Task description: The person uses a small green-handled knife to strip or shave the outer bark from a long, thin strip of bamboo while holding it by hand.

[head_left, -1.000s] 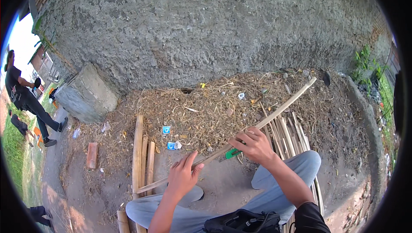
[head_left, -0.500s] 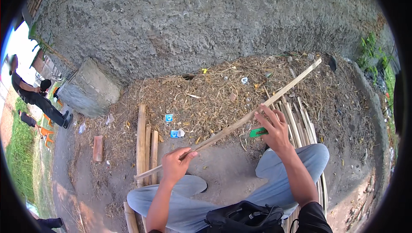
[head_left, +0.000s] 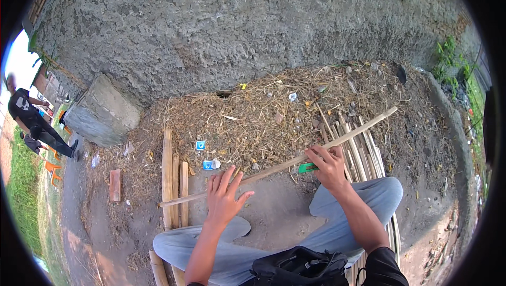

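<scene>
A long pale wooden strip (head_left: 279, 168), which looks like split bamboo, slants across my lap, its right end higher. My left hand (head_left: 223, 201) is open with fingers spread, lying against the strip's left part without closing round it. At the right part, the fingers of my right hand (head_left: 331, 170) bend over the strip. A green utility knife (head_left: 307, 168) sticks out from under that hand; its blade cannot be made out. The strip's left end rests over thick bamboo pieces (head_left: 167, 167), and its right part passes over a bundle of thin strips (head_left: 363, 154).
A rough grey wall (head_left: 253, 27) rises ahead, with dry litter (head_left: 247, 122) along its foot. A concrete block (head_left: 105, 112) and a red brick (head_left: 115, 185) lie to the left. Small blue packets (head_left: 201, 145) are on the ground. Another person (head_left: 37, 117) stands far left.
My left hand has opened from its grip on the strip. The strip's right end has dropped lower, and my right hand has moved slightly down and left along with the knife.
</scene>
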The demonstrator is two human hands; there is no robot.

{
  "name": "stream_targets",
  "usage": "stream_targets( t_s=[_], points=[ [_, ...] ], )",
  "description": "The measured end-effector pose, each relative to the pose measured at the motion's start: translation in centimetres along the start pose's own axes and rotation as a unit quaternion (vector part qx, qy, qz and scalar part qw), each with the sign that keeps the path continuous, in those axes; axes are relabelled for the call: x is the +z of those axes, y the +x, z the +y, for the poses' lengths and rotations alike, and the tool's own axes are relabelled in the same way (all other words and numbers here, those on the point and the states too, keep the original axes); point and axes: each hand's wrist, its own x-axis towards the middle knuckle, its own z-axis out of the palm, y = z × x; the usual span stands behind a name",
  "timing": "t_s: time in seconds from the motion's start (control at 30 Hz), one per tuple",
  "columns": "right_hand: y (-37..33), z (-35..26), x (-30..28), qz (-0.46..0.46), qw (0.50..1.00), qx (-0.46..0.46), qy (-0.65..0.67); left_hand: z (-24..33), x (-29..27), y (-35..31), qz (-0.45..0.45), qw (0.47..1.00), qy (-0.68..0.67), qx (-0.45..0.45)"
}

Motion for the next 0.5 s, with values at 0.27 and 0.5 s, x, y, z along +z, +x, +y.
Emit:
stream_targets(
  t_s=[0.27, 0.5],
  points=[
    [0.3, -2.2, 1.0, 0.034, 0.996, -0.008, 0.081, 3.0, 0.3, 0.3, -0.071, 0.993, 0.098, 0.001],
    [0.5, -4.4, 0.3, 0.098, 0.939, 0.166, 0.287, 3.6, -4.2, -1.9, -0.013, 0.983, -0.069, -0.172]
  ],
)
